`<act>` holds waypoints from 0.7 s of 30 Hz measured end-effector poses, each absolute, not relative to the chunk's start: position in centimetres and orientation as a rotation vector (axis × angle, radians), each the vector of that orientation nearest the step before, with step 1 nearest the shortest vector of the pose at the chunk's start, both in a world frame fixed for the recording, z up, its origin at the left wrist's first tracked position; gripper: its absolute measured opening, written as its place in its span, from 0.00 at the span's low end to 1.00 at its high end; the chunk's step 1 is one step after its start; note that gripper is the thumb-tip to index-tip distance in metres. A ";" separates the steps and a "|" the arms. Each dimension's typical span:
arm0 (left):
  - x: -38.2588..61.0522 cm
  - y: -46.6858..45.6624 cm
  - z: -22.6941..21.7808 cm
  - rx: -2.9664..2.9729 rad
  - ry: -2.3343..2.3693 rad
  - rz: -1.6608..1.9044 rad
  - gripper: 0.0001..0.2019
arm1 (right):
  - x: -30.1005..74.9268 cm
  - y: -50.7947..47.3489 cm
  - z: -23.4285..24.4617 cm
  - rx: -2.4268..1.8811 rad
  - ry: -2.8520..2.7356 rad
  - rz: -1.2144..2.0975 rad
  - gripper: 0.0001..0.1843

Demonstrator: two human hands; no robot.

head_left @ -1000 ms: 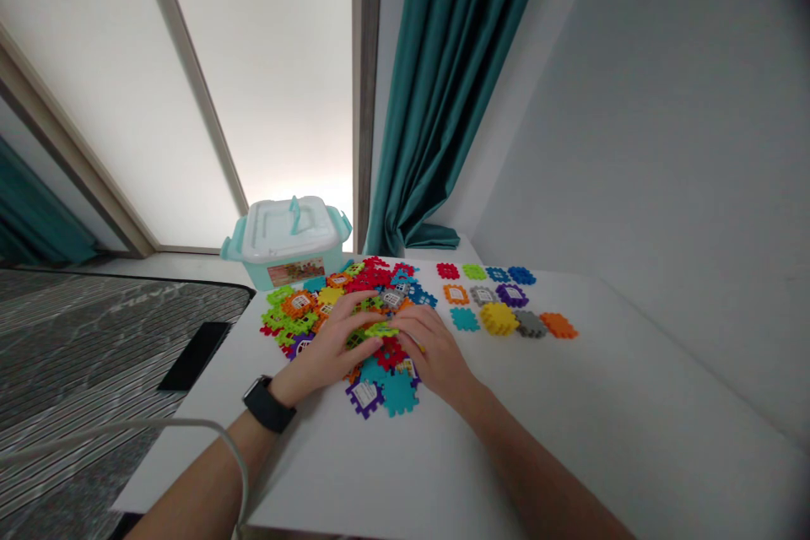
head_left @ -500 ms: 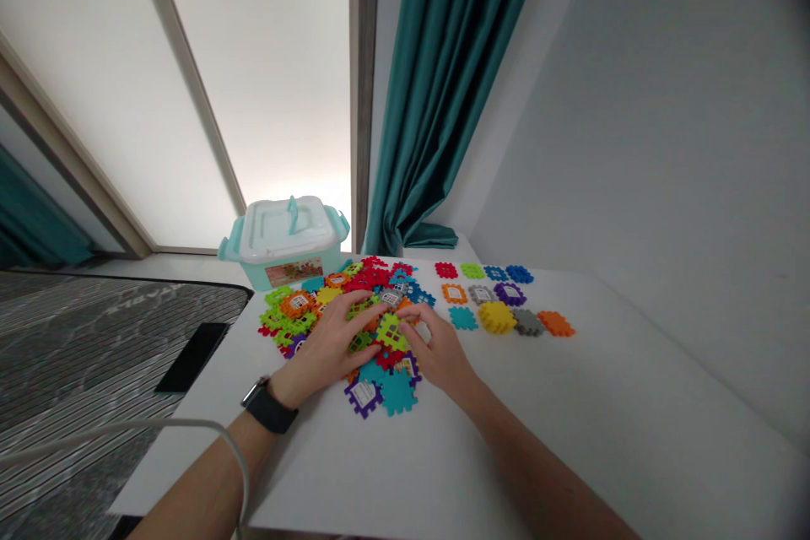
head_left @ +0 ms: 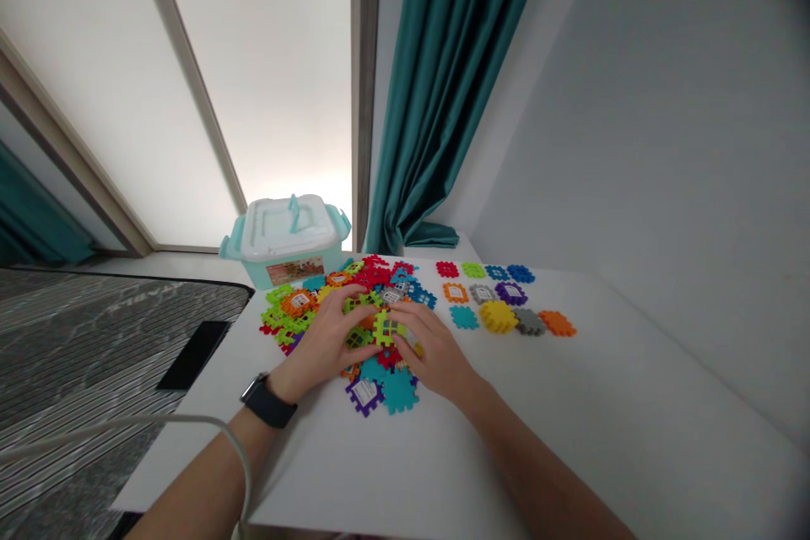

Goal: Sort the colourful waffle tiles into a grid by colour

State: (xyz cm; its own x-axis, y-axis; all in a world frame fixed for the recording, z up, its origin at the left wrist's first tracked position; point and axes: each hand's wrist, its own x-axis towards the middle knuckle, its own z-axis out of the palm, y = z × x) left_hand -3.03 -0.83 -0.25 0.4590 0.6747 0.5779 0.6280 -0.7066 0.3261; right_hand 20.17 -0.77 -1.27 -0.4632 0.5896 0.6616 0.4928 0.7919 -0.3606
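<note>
My left hand (head_left: 329,342) reaches over a pile of toothed plastic tiles, thumb and fingers curved. Their tips rest at the left edge of a light green window tile (head_left: 383,329). My right hand (head_left: 436,354) pinches the same tile from its right side, fingertips above and thumb below. More green window tiles (head_left: 359,337) show between my left thumb and fingers. Below my hands lie a turquoise tile (head_left: 400,392) and a purple-framed tile (head_left: 365,394) with a white centre. A grey window tile (head_left: 393,294) sits just beyond my fingertips.
Right of the pile, tiles stand in rows by colour, including a yellow stack (head_left: 498,317) and an orange tile (head_left: 558,323). A lidded turquoise box (head_left: 291,240) stands at the back left. A pale cable (head_left: 208,420) crosses near my left forearm on the white table (head_left: 380,472).
The light green window tile has shifted a little left and turned between my hands. My right hand has moved left with it, closer to my left fingertips.
</note>
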 end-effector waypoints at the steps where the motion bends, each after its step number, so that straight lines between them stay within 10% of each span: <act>1: -3.2 -0.7 -0.2 2.614 1.190 1.103 0.21 | 20.2 -0.8 -1.2 -0.786 -2.174 0.099 0.15; 21: -3.6 -0.1 -0.7 2.598 1.211 1.183 0.20 | 20.4 -0.2 -1.8 -0.714 -2.157 -0.203 0.11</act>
